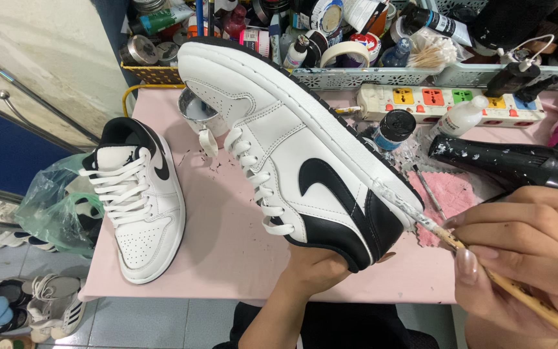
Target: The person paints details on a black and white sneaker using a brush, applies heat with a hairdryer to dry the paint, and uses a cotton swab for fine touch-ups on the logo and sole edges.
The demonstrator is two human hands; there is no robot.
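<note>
The left hand [311,268] grips a white and black sneaker [292,148] from below at the heel, holding it tilted on its side above the pink surface [227,245], with the sole edge turned up towards the right hand. The right hand [524,258] pinches a thin wooden paintbrush [485,271] between thumb and fingers, and the white-coated brush tip touches the white sole edge near the heel. Judging by this, the touch-up of the sole edge is in progress at the heel end. The rest of the edge looks evenly white, though I cannot tell how much of it is freshly painted. The matching sneaker [138,207] lies flat on the surface to the left, well apart from both hands. A small tin of white paint [195,111] stands behind the held sneaker, and a black hair dryer [518,165] lies just above the right hand.
</note>
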